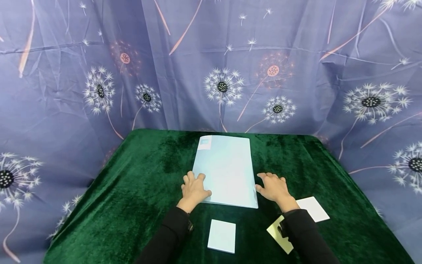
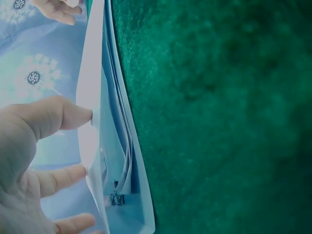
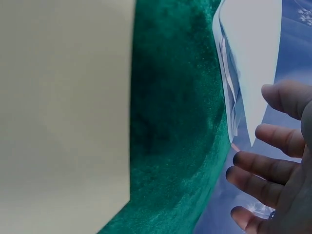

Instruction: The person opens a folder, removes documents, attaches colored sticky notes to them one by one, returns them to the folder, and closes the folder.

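A pale blue folder (image 1: 230, 168) with a white label at its top left corner lies on the green cloth. Its near edge gapes slightly in the left wrist view, showing several sheets (image 2: 116, 131) and a small dark clip-like part (image 2: 116, 199) inside. My left hand (image 1: 193, 189) rests on the folder's lower left side, thumb and fingertips touching the cover, fingers spread. Beside the right edge is my right hand (image 1: 274, 187), its fingers extended and loosely apart. In the right wrist view the thumb is close to the cover; contact there is unclear.
A white square pad (image 1: 222, 236) lies in front of the folder. A yellow pad (image 1: 280, 234) is partly hidden under the right forearm, and a white card (image 1: 314, 209) lies right of it. A patterned purple curtain (image 1: 191, 91) hangs behind the table.
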`<action>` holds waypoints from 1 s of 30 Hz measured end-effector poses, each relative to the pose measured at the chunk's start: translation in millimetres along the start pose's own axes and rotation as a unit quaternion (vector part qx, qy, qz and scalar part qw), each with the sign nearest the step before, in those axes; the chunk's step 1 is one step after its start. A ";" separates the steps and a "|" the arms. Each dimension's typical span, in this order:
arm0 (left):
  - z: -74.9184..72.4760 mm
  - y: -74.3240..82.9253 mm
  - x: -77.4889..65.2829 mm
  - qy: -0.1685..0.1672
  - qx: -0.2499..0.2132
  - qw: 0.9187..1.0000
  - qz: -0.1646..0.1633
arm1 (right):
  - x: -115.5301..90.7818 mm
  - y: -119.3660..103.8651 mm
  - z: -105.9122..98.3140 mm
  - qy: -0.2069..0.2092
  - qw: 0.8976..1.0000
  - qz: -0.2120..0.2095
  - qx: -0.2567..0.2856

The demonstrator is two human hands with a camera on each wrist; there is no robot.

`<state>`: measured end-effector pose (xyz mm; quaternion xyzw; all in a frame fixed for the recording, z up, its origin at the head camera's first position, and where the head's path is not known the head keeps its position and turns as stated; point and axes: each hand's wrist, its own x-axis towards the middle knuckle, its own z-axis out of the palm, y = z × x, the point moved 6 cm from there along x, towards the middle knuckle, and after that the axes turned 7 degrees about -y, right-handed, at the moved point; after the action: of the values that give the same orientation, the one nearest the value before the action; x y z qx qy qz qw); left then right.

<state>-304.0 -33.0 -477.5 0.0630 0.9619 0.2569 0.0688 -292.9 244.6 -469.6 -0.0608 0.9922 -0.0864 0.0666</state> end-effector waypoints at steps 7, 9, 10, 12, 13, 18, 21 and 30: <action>1.1 5.2 -2.2 -0.020 0.036 0.998 0.042 | -1.3 -0.2 -1.2 0.004 1.000 -0.020 0.014; -0.1 6.5 -2.6 -0.023 0.044 0.997 0.054 | -3.6 0.0 -2.2 0.004 0.999 -0.029 0.025; -0.4 7.0 -2.7 -0.026 0.049 0.997 0.059 | -5.0 0.2 -2.4 0.002 0.999 -0.033 0.030; -0.8 7.4 -3.1 -0.035 0.057 0.996 0.067 | -8.4 2.4 -2.0 -0.004 0.999 -0.036 0.039; -0.7 7.4 -3.1 -0.038 0.058 0.995 0.069 | -10.1 3.9 -1.3 -0.008 0.998 -0.038 0.041; 0.2 5.4 -2.9 -0.049 0.076 0.994 0.070 | -17.9 12.6 3.0 -0.039 0.997 -0.041 0.049; 0.8 4.0 -3.0 -0.048 0.083 0.993 0.068 | -20.8 17.2 5.2 -0.059 0.996 -0.040 0.058; 1.8 3.4 -3.9 -0.055 0.079 0.993 0.073 | -26.0 25.9 19.0 -0.124 0.987 -0.015 0.102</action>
<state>-299.7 -29.8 -476.9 0.1523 0.9669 0.1805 0.0970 -267.5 270.3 -489.6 -0.0783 0.9613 -0.1798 0.1937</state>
